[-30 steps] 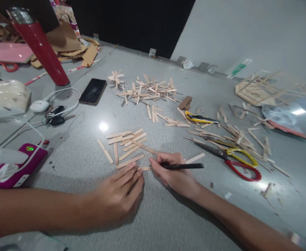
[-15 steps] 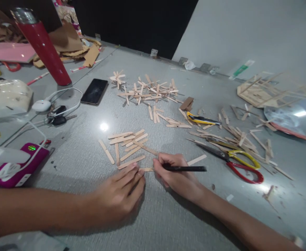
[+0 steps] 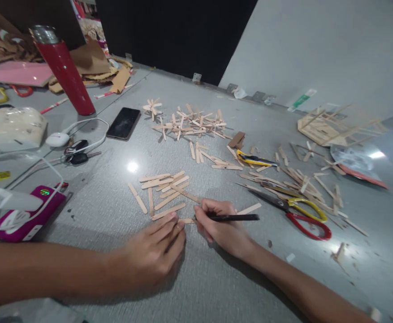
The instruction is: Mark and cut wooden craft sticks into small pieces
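Observation:
My left hand [image 3: 156,251] rests on the table, fingers closed on one end of a wooden craft stick [image 3: 187,220]. In my right hand [image 3: 223,224] is a slim black pen [image 3: 241,217], gripped in a writing pinch, its tip at the stick's other end. The fingers partly cover the stick. Just beyond the hands lies a loose group of craft sticks [image 3: 171,199]. Another stick [image 3: 250,208] lies by the right hand's knuckles.
Scissors [image 3: 288,206], a yellow cutter [image 3: 256,159] and scattered sticks lie to the right, before a stick frame [image 3: 320,130]. Behind are crossed stick pieces [image 3: 196,121]. Leftward are a phone [image 3: 124,123], red bottle [image 3: 63,74], keys [image 3: 77,154] and purple power bank [image 3: 31,215].
The view has shifted slightly. My right hand and the pen tip have moved a little left along the stick; my left hand stays almost where it was.

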A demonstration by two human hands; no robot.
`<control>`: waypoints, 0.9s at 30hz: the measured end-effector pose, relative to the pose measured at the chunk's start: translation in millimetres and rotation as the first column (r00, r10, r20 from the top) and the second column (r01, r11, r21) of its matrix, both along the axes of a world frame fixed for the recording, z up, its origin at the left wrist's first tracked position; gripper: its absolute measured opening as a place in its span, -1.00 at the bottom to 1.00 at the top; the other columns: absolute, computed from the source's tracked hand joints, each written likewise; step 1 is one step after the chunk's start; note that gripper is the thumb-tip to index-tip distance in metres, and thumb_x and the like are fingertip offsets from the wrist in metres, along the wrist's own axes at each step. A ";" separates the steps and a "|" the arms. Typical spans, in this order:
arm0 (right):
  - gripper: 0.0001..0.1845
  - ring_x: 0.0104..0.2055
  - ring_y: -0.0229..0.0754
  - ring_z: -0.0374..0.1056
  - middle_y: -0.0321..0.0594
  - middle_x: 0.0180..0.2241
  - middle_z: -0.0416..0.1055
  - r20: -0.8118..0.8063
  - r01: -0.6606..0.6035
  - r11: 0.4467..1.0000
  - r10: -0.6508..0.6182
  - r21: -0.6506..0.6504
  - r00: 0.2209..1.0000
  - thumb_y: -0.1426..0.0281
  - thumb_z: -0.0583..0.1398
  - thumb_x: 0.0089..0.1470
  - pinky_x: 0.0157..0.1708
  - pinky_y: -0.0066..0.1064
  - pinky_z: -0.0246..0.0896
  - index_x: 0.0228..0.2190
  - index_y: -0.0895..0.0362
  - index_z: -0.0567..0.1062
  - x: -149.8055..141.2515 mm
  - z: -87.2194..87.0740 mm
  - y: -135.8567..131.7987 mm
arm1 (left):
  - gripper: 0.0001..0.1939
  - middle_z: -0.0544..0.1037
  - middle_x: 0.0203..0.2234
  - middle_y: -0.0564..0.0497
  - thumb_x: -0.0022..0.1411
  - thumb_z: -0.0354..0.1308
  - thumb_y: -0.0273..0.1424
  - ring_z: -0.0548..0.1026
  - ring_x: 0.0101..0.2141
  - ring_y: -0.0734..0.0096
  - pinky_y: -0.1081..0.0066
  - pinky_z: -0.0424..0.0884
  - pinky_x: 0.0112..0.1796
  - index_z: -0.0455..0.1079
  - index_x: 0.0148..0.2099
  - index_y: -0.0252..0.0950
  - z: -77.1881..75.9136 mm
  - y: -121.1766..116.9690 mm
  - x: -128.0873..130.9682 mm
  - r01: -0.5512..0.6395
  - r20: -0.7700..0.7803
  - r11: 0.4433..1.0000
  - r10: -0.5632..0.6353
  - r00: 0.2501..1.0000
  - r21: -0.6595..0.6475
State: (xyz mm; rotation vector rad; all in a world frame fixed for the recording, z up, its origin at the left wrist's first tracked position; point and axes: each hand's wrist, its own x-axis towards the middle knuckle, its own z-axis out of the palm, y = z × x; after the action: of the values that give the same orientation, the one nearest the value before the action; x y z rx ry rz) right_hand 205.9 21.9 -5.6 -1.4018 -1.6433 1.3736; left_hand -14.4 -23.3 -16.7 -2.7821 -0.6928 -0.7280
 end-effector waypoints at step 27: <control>-0.55 -0.65 -0.32 0.03 -0.40 -0.72 0.10 0.218 -0.098 0.978 0.056 0.185 0.974 0.29 0.10 0.26 -0.62 -0.40 -0.13 -0.66 0.05 0.20 2.1 1.8 3.5 | -0.64 0.65 -0.01 -0.43 0.31 0.13 -0.55 0.64 0.02 -0.09 0.07 0.53 0.16 0.50 0.08 -0.69 -2.3 -1.9 -0.1 -0.006 0.007 0.999 0.006 1.000 -0.038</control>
State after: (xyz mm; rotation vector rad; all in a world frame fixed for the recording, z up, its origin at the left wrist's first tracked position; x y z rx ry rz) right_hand 208.0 25.4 -3.8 -1.4201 -1.9315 1.0991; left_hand -14.5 -25.2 -19.0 -2.8121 -0.7236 -0.7317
